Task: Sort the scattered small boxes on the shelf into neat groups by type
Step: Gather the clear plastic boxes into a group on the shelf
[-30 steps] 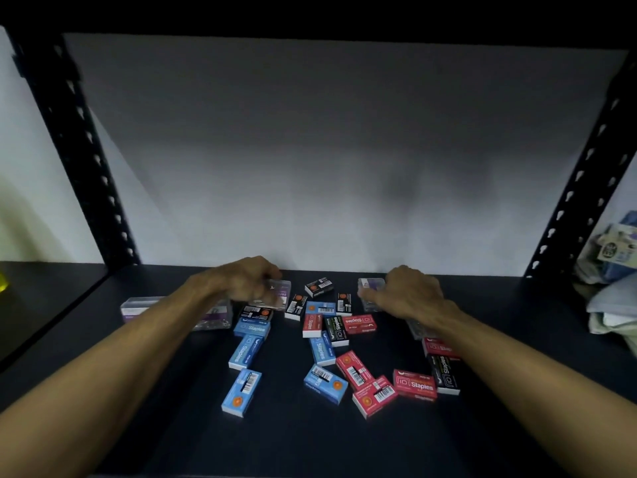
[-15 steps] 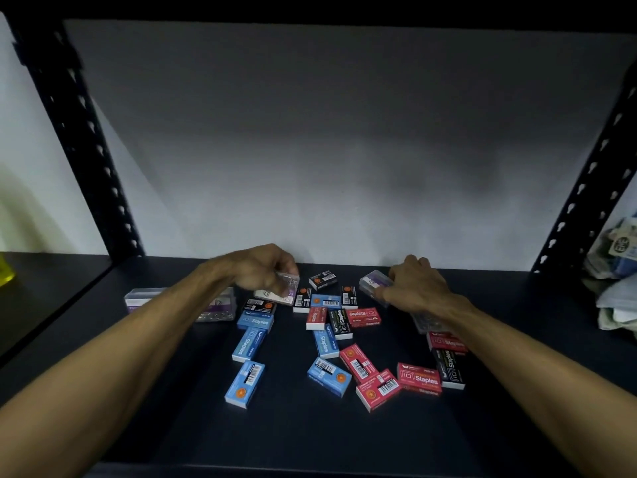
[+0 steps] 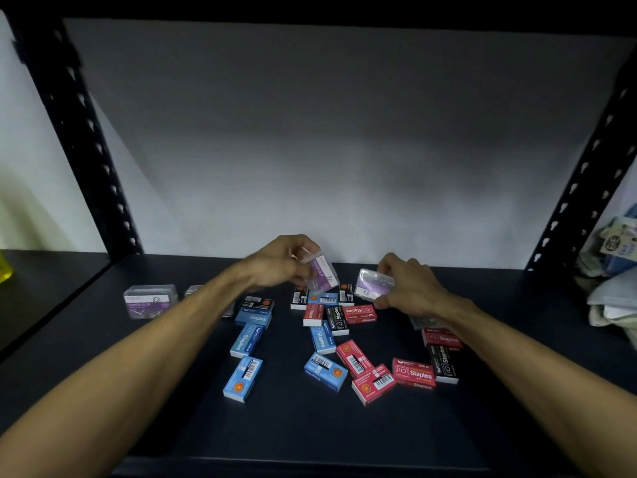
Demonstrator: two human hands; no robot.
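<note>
My left hand (image 3: pixel 281 262) holds a clear plastic box with a purple label (image 3: pixel 322 274), lifted and tilted above the pile. My right hand (image 3: pixel 408 286) grips a second clear purple-labelled box (image 3: pixel 372 283) just above the shelf. Below them lie several scattered staple boxes: blue ones (image 3: pixel 243 377) (image 3: pixel 324 370), red ones (image 3: pixel 413 372) (image 3: pixel 355 358), and black ones (image 3: pixel 444 364) (image 3: pixel 337 319). Another clear box (image 3: pixel 150 301) stands at the left of the dark shelf (image 3: pixel 310 432). One more clear box (image 3: pixel 422 320) is partly hidden under my right forearm.
Black perforated uprights (image 3: pixel 86 146) (image 3: pixel 582 181) frame the shelf bay, with a grey wall behind. Folded cloth and packets (image 3: pixel 613 270) lie at the far right. A yellow object (image 3: pixel 5 270) shows at the left edge.
Both hands have lifted their clear boxes off the shelf. The left one rose and tilted its box upright; the right one raised its box slightly.
</note>
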